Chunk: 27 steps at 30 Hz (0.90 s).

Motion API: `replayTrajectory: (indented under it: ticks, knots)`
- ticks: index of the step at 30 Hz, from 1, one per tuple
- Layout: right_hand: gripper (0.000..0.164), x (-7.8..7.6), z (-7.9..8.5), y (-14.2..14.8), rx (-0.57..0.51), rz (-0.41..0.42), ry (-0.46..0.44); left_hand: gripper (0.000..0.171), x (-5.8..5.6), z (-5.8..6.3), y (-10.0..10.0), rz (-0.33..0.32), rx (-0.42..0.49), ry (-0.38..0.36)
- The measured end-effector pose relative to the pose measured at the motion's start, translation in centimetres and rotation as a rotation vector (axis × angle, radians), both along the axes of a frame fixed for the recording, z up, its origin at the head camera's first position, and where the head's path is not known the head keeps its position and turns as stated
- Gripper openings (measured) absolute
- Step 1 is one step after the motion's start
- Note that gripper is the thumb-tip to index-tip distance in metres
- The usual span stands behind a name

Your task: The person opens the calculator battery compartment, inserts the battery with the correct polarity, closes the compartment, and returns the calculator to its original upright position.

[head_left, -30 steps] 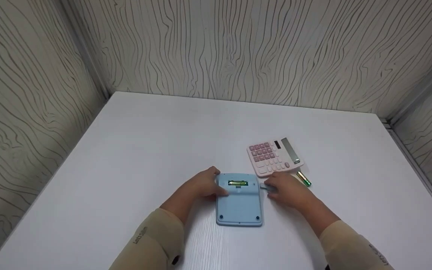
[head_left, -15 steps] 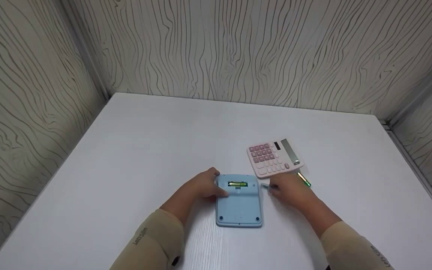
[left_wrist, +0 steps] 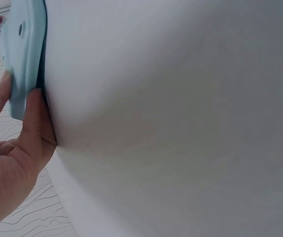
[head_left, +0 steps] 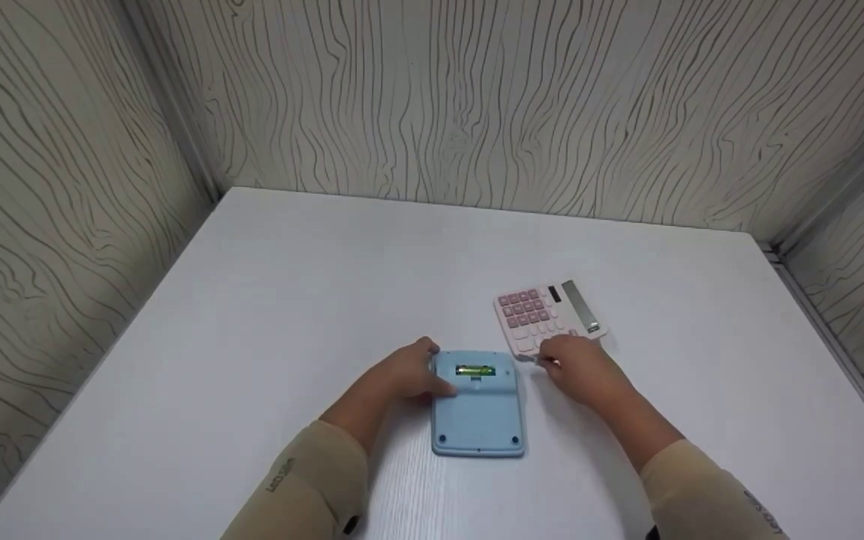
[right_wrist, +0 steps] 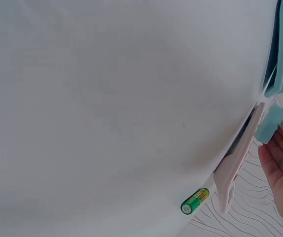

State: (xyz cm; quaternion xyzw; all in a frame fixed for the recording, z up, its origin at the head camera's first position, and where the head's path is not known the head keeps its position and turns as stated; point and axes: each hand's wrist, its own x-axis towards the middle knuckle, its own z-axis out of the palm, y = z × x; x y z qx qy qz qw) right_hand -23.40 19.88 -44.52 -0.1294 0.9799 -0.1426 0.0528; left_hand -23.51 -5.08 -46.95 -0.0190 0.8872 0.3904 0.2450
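A light blue calculator lies face down on the white table, its battery slot uncovered. A green and gold battery sits in that slot. My left hand grips the calculator's left edge, thumb on its back and fingers beneath, as the left wrist view confirms. Just off the calculator's upper right corner, my right hand pinches a small light blue battery cover between thumb and fingers. Behind that hand lies a pink calculator, keys up, its near edge partly hidden.
A loose green battery lies on the table beside the pink calculator in the right wrist view; the right hand hides it in the head view. The white table meets wood-patterned panels at the back and sides.
My right hand has moved slightly up and away with the battery cover, over the pink calculator's near edge, and now hides the loose battery. The left hand and blue calculator stay put.
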Motion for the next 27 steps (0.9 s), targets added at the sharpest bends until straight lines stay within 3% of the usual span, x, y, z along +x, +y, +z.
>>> replayTrajectory:
  ticks: [7, 19, 27]
  knots:
    - [0.007, 0.5, 0.9, -1.7, -0.022, 0.022, 0.076, 0.074, 0.1, 0.0, 0.1, 0.009, -0.003, 0.000]
    - [0.007, 1.2, 1.1, -4.8, -0.041, 0.074, 0.018, 0.075, 0.1, 0.1, 0.1, 0.018, 0.014, -0.010]
    - [0.006, 1.4, 0.7, -5.9, -0.041, 0.157, 0.072, 0.074, 0.1, 0.4, -0.2, -0.014, 0.021, -0.001]
